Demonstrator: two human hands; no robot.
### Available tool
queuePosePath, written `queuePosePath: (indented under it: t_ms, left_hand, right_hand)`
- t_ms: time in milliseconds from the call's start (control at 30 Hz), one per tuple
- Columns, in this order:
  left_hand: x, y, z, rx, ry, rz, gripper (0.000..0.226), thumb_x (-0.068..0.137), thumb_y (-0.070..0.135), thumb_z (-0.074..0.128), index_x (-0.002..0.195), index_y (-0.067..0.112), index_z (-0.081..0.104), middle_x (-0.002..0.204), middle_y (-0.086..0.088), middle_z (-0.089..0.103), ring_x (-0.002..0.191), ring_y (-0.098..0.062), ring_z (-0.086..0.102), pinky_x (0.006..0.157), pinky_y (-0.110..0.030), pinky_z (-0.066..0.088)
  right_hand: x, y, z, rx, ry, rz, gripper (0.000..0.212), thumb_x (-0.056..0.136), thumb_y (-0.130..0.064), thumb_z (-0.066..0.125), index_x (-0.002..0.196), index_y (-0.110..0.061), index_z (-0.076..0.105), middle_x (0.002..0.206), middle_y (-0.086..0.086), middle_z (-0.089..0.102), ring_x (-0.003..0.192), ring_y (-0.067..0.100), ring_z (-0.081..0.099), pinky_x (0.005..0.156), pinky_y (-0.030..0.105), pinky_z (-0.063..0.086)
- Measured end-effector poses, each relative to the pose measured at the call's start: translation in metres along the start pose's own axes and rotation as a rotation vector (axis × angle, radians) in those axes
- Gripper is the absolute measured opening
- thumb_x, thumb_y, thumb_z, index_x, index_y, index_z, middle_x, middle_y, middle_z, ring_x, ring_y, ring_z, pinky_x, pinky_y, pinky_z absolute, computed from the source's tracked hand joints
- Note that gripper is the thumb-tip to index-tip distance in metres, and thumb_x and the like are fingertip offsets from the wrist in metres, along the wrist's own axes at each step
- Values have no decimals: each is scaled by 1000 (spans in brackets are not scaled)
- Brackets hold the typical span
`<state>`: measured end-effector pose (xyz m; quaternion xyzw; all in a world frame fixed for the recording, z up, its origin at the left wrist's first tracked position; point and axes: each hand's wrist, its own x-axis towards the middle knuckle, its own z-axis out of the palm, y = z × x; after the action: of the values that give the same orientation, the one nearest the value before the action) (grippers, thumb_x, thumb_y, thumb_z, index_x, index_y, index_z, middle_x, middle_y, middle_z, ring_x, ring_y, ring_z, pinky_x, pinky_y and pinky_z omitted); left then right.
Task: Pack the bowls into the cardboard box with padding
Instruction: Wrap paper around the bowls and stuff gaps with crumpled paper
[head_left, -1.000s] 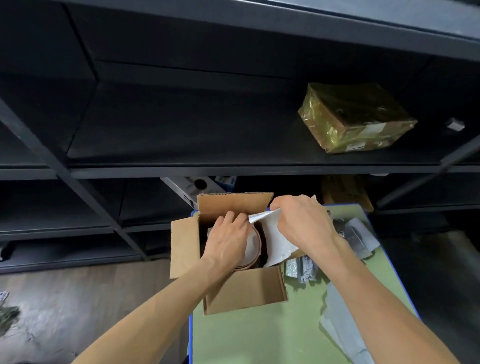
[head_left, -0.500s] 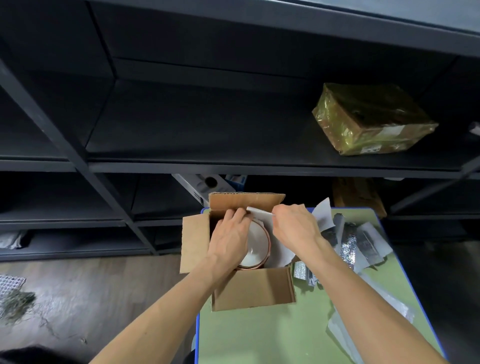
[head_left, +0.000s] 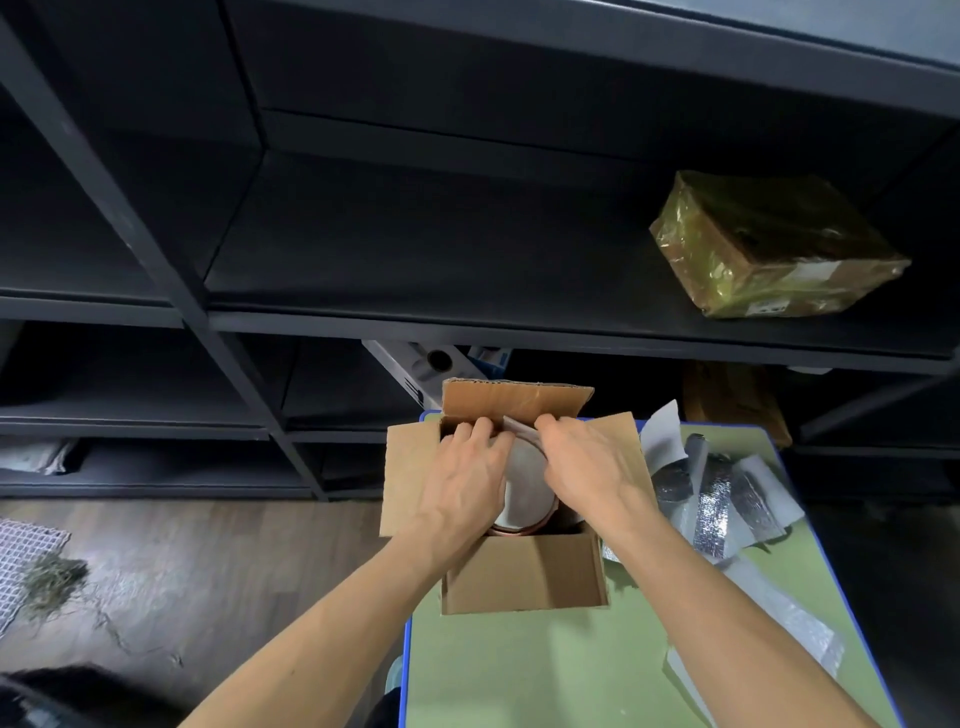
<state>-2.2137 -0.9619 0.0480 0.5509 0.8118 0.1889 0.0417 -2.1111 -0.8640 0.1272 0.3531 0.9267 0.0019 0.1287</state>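
Observation:
An open cardboard box (head_left: 524, 574) stands at the far left corner of the green table (head_left: 561, 670). Inside it sits a bowl (head_left: 524, 499) with a white inside and a copper-brown rim. My left hand (head_left: 462, 483) reaches into the box and lies over the bowl's left side. My right hand (head_left: 587, 467) is over the box's right half and pinches a white padding sheet (head_left: 517, 427) that runs along the bowl's far edge. Most of that sheet is hidden under my hands.
Loose white and silver foil padding sheets (head_left: 722, 493) lie on the table right of the box, more near the right edge (head_left: 774, 639). Dark shelving rises behind, with a tape-wrapped parcel (head_left: 774, 249) on it. Wood floor lies left of the table.
My right hand has brought the white sheet leftward and down into the box, over the bowl's far edge. The box's right flap now shows. My left hand stayed on the bowl.

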Motion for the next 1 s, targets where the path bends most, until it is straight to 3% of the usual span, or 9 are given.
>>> queuePosePath:
  t_ms: [67, 167, 267, 467, 567, 700, 900, 1000]
  left_hand:
    - [-3, -3, 1, 8, 10, 11, 36, 85, 14, 62, 120, 23, 60, 98, 0, 58, 76, -17, 48, 68, -30, 44]
    - [-6, -7, 1, 3, 11, 22, 37, 86, 17, 59, 123, 23, 58, 98, 1, 58, 79, -19, 50, 73, -31, 45]
    - [-8, -9, 0, -10, 21, 24, 32, 88, 21, 59, 120, 24, 59, 98, 3, 59, 82, -17, 53, 77, -30, 47]
    - [-9, -8, 0, -26, 28, 16, 34, 86, 21, 63, 120, 24, 60, 99, 4, 61, 83, -16, 55, 79, -29, 49]
    - [-10, -7, -1, -26, 24, 17, 33, 88, 21, 61, 120, 24, 59, 101, 4, 60, 85, -16, 55, 81, -29, 49]
    - [-11, -7, -2, -32, 18, 3, 31, 88, 22, 59, 119, 25, 58, 100, 5, 60, 84, -16, 54, 81, -32, 50]
    - [-11, -6, -4, -27, 23, 10, 35, 87, 21, 63, 121, 25, 59, 101, 6, 62, 84, -14, 56, 81, -28, 51]
    - [-11, -6, -5, -23, 24, 0, 32, 88, 20, 60, 119, 26, 60, 100, 7, 62, 83, -13, 55, 80, -28, 51]
  right_hand:
    - [-5, 2, -9, -58, 31, -18, 13, 97, -8, 49, 105, -18, 52, 104, 5, 67, 92, 27, 64, 55, 29, 29]
    - [-9, 1, -11, -98, 12, -56, 16, 96, -3, 46, 103, -17, 50, 102, 5, 65, 86, 25, 61, 47, 27, 14]
    - [-10, 1, -6, -53, 80, -57, 18, 98, -7, 46, 110, -19, 54, 103, 1, 66, 92, 21, 64, 55, 24, 27]
    - [5, 5, 25, 25, 119, -38, 16, 96, -11, 53, 108, -20, 56, 102, 3, 68, 90, 22, 67, 76, 33, 54]
    - [13, 6, 34, 105, 121, -22, 15, 93, -11, 59, 105, -21, 59, 103, 4, 69, 92, 24, 67, 80, 35, 56]
    - [9, 5, 43, 201, 191, 9, 16, 89, -10, 65, 100, -20, 62, 97, 4, 71, 88, 25, 68, 73, 35, 57]
    - [4, -2, 36, 179, 167, -19, 21, 94, -10, 57, 112, -18, 53, 107, 5, 70, 96, 26, 69, 76, 35, 54]
    - [-5, 1, 23, 175, 259, 6, 24, 92, -8, 57, 112, -20, 52, 94, 1, 71, 84, 22, 69, 64, 30, 50]
